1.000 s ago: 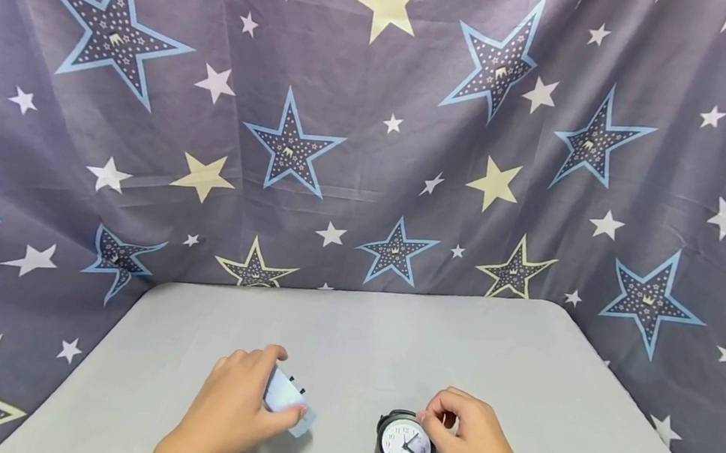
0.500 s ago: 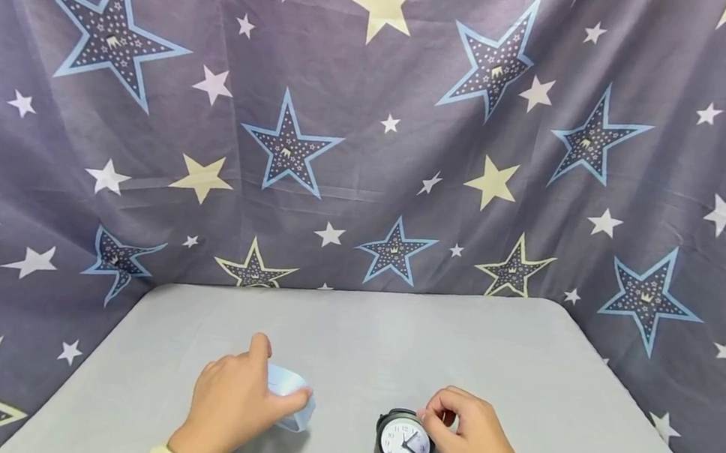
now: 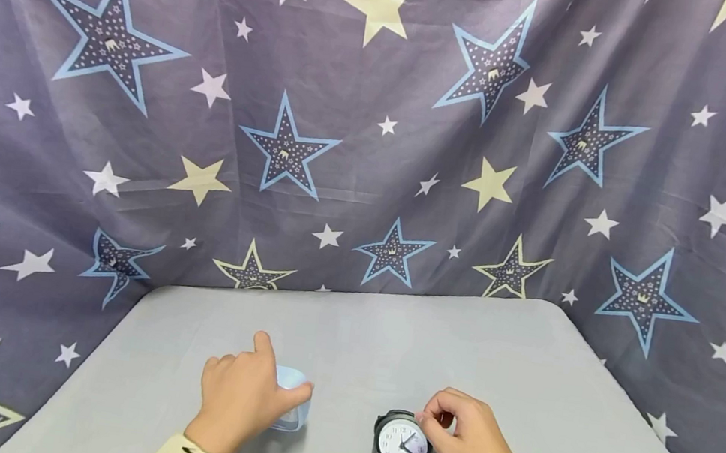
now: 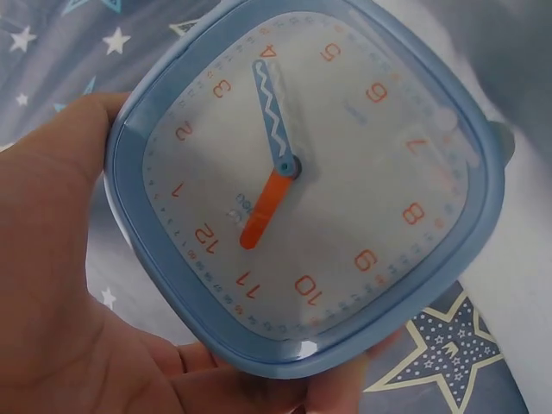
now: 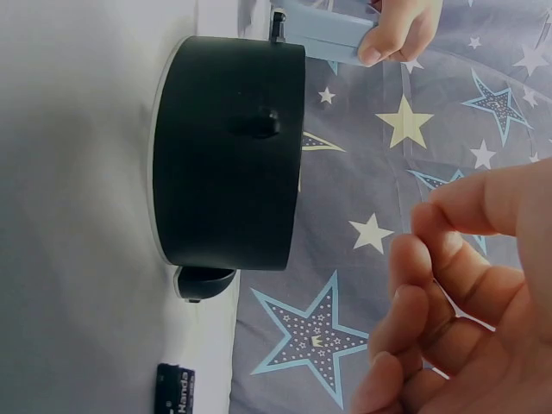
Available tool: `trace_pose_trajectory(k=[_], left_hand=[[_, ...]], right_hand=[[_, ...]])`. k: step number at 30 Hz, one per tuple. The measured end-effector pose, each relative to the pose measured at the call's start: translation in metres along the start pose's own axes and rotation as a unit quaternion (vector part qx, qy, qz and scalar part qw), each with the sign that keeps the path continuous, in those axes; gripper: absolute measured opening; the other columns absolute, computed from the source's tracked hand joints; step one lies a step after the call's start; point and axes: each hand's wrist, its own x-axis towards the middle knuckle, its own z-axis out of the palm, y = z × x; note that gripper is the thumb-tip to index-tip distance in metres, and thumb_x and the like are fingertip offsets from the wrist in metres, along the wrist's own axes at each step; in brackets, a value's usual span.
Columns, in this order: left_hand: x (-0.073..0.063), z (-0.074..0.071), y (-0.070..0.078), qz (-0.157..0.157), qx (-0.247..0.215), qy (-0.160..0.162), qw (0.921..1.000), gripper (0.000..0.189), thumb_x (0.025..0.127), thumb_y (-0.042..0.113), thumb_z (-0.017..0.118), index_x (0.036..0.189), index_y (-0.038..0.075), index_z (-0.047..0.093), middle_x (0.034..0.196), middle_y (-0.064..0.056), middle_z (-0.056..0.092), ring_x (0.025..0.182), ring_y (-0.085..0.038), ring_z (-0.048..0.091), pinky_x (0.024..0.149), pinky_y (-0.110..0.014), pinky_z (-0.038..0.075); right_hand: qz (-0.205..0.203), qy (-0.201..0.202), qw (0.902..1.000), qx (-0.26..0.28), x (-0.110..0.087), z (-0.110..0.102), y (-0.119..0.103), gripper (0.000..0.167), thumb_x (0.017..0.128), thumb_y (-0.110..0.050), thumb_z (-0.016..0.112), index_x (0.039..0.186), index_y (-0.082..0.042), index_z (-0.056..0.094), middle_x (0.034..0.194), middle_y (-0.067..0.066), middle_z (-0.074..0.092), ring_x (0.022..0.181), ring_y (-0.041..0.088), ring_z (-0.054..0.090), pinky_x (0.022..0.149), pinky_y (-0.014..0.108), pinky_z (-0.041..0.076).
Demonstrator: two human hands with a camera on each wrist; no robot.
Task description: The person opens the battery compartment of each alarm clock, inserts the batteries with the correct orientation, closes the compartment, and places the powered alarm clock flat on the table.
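My left hand (image 3: 240, 396) grips a light blue clock (image 3: 295, 403) with rounded corners, thumb on one side and fingers round the other. Its white face shows in the left wrist view, with orange numerals, a blue hand (image 4: 274, 112) and an orange hand (image 4: 267, 211). A round black alarm clock (image 3: 402, 447) rests on the grey table, its white dial tilted up toward me. Beside its upper right edge is my right hand (image 3: 469, 440). In the right wrist view, those fingers (image 5: 410, 259) are loosely curled, hold nothing and stand apart from the black casing (image 5: 228, 155).
A small black battery (image 5: 175, 390) with white lettering lies near the alarm clock in the right wrist view. The pale grey table (image 3: 357, 331) meets a dark cloth (image 3: 346, 141) patterned with stars at its back and sides.
My left hand has turned the light blue clock; two small black pegs seen on it earlier are out of sight in the head view. The right hand and black alarm clock stay put.
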Motion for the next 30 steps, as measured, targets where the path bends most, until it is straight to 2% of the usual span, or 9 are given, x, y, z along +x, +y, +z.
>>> trace_pose_trajectory(k=[5, 10, 20, 30], left_hand=[[0.003, 0.001, 0.002, -0.009, 0.000, -0.011, 0.9999, 0.095, 0.069, 0.078, 0.068, 0.116, -0.003, 0.054, 0.065, -0.011, 0.065, 0.057, -0.029, 0.057, 0.061, -0.046, 0.041], [0.007, 0.002, 0.003, -0.013, 0.003, -0.018, 0.9997, 0.091, 0.069, 0.079, 0.067, 0.110, -0.002, 0.054, 0.060, -0.011, 0.059, 0.054, -0.028, 0.055, 0.058, -0.045, 0.040], [0.013, 0.006, 0.005, -0.024, 0.013, -0.063, 0.9977, 0.100, 0.070, 0.084, 0.064, 0.117, -0.004, 0.054, 0.064, -0.012, 0.062, 0.060, -0.030, 0.060, 0.063, -0.047, 0.042], [0.012, 0.009, 0.006, -0.027, 0.014, -0.086, 0.9958, 0.100, 0.072, 0.082, 0.065, 0.121, -0.005, 0.054, 0.069, -0.013, 0.066, 0.064, -0.031, 0.063, 0.065, -0.050, 0.045]], right_hand=[[0.000, -0.002, 1.0000, -0.004, 0.000, 0.000, 0.001, 0.026, 0.092, -0.018, 0.076, 0.076, -0.034, 0.064, 0.077, -0.020, 0.058, 0.073, 0.000, 0.053, 0.058, 0.020, 0.043], [-0.001, -0.001, 1.0000, -0.003, 0.001, 0.001, 0.001, 0.024, 0.091, -0.017, 0.077, 0.076, -0.032, 0.065, 0.076, -0.020, 0.058, 0.073, 0.000, 0.054, 0.059, 0.020, 0.044], [0.011, -0.004, 0.9999, -0.005, 0.001, 0.001, 0.002, 0.025, 0.091, -0.018, 0.076, 0.076, -0.034, 0.065, 0.077, -0.020, 0.059, 0.073, 0.000, 0.055, 0.058, 0.020, 0.043], [0.010, -0.006, 0.9999, -0.003, 0.000, 0.001, 0.002, 0.021, 0.091, -0.018, 0.076, 0.077, -0.029, 0.067, 0.076, -0.020, 0.059, 0.072, 0.000, 0.055, 0.057, 0.019, 0.043]])
